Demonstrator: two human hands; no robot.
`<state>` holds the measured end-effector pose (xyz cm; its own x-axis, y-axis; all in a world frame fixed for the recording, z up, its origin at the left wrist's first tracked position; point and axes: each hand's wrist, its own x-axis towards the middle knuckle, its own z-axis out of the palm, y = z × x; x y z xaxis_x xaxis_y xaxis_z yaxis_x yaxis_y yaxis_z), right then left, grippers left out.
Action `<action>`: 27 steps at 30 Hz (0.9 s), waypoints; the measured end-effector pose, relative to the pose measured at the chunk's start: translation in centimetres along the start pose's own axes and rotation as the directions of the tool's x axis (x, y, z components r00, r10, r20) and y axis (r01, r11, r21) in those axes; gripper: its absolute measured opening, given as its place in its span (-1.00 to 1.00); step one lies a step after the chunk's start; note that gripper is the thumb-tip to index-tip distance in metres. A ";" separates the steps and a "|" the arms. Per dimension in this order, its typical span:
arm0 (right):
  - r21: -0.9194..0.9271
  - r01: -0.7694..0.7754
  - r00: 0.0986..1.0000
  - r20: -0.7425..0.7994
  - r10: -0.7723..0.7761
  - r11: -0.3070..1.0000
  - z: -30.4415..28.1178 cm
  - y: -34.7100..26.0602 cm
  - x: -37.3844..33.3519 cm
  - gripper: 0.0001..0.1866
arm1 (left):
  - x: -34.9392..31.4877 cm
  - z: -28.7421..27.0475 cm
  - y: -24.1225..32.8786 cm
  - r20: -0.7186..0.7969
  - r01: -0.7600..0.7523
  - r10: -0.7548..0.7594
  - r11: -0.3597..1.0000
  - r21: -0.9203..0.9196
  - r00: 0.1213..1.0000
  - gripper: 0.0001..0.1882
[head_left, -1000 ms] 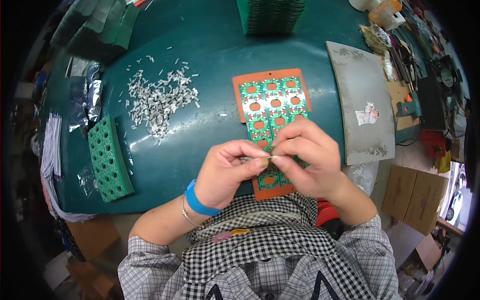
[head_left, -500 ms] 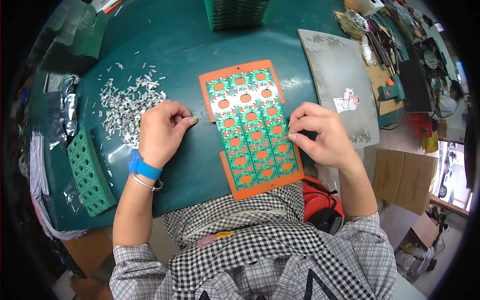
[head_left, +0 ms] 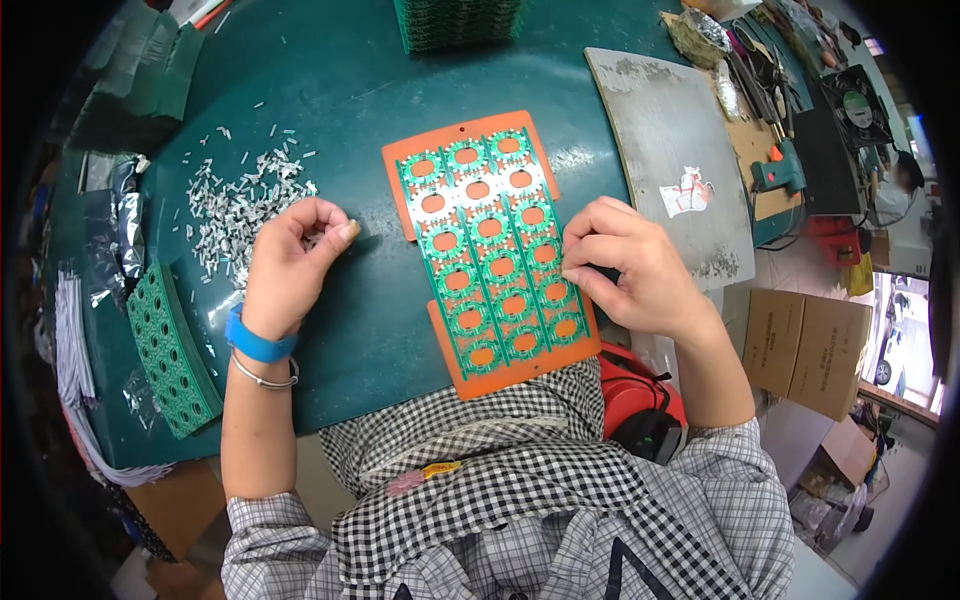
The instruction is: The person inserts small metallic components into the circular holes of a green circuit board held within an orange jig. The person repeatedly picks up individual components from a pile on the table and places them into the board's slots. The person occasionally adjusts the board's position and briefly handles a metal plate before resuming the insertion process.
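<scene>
A green circuit board panel [head_left: 500, 240] with rows of round cutouts lies on an orange tray [head_left: 487, 384] at the table's front edge. My right hand [head_left: 635, 265] is pinched at the panel's right side, its fingertips over the board's edge. Whatever sits between those fingertips is too small to make out. To the left of the tray, my left hand [head_left: 295, 260] is closed, thumb against curled fingers. It hovers beside a loose heap of small white and grey parts [head_left: 235, 215]. Its fingers hide what they hold, if anything.
Stacked green boards stand at the back [head_left: 460, 25] and at the left front [head_left: 170, 350]. Bundled white wires [head_left: 75, 350] lie at the far left. A worn grey plate [head_left: 670, 150] is on the right, with a green glue gun [head_left: 780, 172] beyond it.
My left hand has shifted left, away from the tray and nearer the heap of parts. The right hand stays at the panel's right side. The whole view has moved slightly.
</scene>
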<state>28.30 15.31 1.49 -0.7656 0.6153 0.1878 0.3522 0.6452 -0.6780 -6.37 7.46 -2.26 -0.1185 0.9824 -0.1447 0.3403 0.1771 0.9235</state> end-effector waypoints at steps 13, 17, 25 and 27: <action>-0.106 0.164 0.986 -0.005 -0.166 0.981 0.3 -0.6 0.9 -0.90 | 0.1 -1.7 0.2 0.206 0.207 -0.092 0.728 -0.654 0.974 -0.91; -0.078 0.180 0.984 0.021 -0.179 0.981 0.1 -0.5 1.0 -0.89 | -0.2 -1.6 1.1 0.193 0.226 -0.126 0.692 -0.686 0.973 -0.82; -0.097 0.220 0.975 0.054 -0.215 0.971 -0.3 -0.2 1.1 -0.88 | -0.3 -1.5 0.4 0.252 0.236 -0.075 0.670 -0.703 0.965 -0.78; -0.097 0.214 0.976 0.050 -0.210 0.972 -0.2 -0.1 1.1 -0.89 | -0.4 -1.3 0.4 0.254 0.240 -0.078 0.667 -0.706 0.964 -0.78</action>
<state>27.53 15.94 1.92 -0.8485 0.4425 0.2902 0.2305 0.8027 -0.5500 -7.41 7.07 -1.34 0.0960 0.9485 -0.3020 -0.4599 0.3114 0.8316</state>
